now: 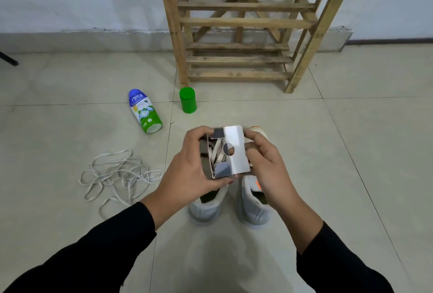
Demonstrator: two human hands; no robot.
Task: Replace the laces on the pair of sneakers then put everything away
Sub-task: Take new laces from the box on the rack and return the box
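While sneakers (254, 210) stand on floor (351, 152) beneath, left grip (187, 170) and right grip (264, 166) each clasp small open box (236, 152) holding laces (216, 152).

Sneakers (206, 208): fronts were hidden behind the left hand (187, 170), the right hand (267, 163) and the small box (236, 152).
Laces (216, 152): mostly covered by the box flap.
Wooden rack (241, 23): top was cut off by the upper edge.
Bottle (144, 111): fine print was too small to read.
Dark object (8, 59): cut off at the left edge — could not be identified.
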